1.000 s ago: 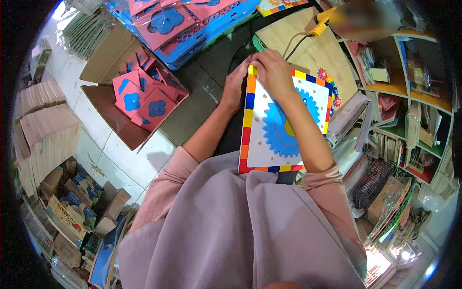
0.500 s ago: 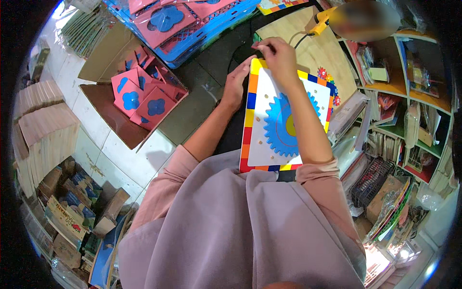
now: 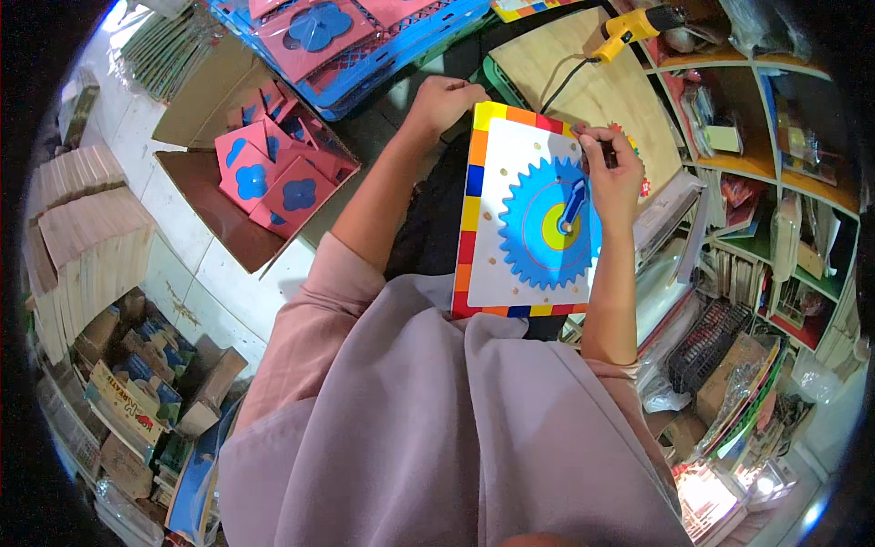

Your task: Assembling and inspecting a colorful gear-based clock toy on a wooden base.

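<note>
A white board (image 3: 483,260) with a multicoloured block border is tilted in front of my lap. On it sits a large blue gear (image 3: 524,242) with a yellow-green centre and a dark blue pointer (image 3: 574,202) fixed at the middle. Small holes or pegs ring the gear. My left hand (image 3: 444,105) is closed at the board's upper left corner, its fingertips right by the edge; what they grip is hidden. My right hand (image 3: 612,169) is over the upper right part of the board, thumb and forefinger pinched together near the border. Anything between them is too small to make out.
An open cardboard box (image 3: 205,205) of pink panels with blue flower shapes stands left. Behind is a blue crate (image 3: 365,77) with more panels. A yellow power drill (image 3: 629,35) lies on a wooden surface (image 3: 629,96). Shelves (image 3: 784,173) line the right.
My right hand has moved right and down from the board's top left, uncovering the pointer. My left hand has shifted up, its fingers now curled rather than stretched along the edge.
</note>
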Tool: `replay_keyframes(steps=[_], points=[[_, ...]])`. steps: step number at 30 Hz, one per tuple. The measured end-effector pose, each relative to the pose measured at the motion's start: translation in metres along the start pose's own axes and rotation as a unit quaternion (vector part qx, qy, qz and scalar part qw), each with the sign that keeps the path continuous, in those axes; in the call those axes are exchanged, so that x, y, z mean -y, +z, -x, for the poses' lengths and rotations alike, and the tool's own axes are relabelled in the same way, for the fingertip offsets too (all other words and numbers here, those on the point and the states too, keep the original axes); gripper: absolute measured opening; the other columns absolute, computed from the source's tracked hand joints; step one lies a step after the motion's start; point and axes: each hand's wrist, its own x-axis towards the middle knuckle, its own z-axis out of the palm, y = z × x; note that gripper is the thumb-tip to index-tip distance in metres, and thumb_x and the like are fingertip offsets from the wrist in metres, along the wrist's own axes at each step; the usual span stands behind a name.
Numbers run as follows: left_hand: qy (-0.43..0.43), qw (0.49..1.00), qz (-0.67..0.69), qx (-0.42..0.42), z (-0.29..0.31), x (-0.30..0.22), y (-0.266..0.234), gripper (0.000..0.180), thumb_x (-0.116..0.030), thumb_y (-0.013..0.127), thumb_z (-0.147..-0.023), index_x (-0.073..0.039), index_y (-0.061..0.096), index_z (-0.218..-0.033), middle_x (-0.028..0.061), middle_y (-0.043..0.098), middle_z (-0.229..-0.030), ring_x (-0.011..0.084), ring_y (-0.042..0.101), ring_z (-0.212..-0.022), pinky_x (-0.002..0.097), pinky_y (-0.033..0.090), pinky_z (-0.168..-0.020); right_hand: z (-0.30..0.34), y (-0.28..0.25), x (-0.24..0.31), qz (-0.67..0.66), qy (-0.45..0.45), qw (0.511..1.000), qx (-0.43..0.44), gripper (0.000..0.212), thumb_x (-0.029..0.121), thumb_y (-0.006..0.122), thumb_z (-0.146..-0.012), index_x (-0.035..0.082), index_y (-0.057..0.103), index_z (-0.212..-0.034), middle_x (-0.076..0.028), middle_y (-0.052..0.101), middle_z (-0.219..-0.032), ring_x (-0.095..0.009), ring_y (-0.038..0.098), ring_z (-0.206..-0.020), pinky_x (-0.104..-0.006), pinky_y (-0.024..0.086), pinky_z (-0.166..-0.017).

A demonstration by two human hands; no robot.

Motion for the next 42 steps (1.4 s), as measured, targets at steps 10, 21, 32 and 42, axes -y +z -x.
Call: replay_keyframes(steps=[10,21,32,42], points=[[-0.021,0.996,0.053,0.069,0.012,-0.012,-0.004,0.021,-0.016,0.062,-0.078,0.0,0.071,-0.089,0.0066,0.068,-0.085,0.0135,0.061,-0.078,0.0266,0.048,-0.074,0.018,-0.026,-0.009,-0.007,0.014,1.0,-0.025,0.006,0.005,0.063,-0.084,0.0,0.063,-0.088,0.0,0.061,-0.079,-0.004,0.051,-0.061,-0.0183,0.041,-0.054],[-0.013,0.996,0.058,0.06,0.012,-0.011,-0.004,0.022,-0.017,0.062,-0.078,-0.001,0.071,-0.091,0.0063,0.069,-0.084,0.0136,0.062,-0.078,0.0265,0.048,-0.075,0.022,-0.026,-0.01,-0.026,0.052,0.997,-0.041,0.006,0.005,0.064,-0.084,0.001,0.063,-0.088,0.002,0.06,-0.077,-0.003,0.051,-0.061,-0.0175,0.041,-0.053],[0.001,0.995,0.076,0.066,0.012,-0.005,-0.005,0.023,-0.018,0.061,-0.079,-0.002,0.072,-0.091,0.0057,0.068,-0.084,0.0122,0.06,-0.076,0.0259,0.047,-0.072,0.023,-0.023,-0.009,-0.005,0.029,0.999,-0.026,0.007,0.004,0.063,-0.084,-0.001,0.063,-0.089,0.001,0.061,-0.082,-0.003,0.052,-0.063,-0.0177,0.041,-0.055],[-0.099,0.96,0.23,0.123,0.012,0.023,-0.009,0.037,-0.027,0.044,-0.089,-0.004,0.061,-0.112,0.0093,0.067,-0.097,0.0176,0.063,-0.082,0.0268,0.047,-0.075,-0.001,0.04,0.012,0.042,-0.114,0.992,0.045,0.012,0.008,0.063,-0.081,0.005,0.067,-0.092,-0.006,0.064,-0.082,-0.018,0.059,-0.075,-0.0279,0.046,-0.067]])
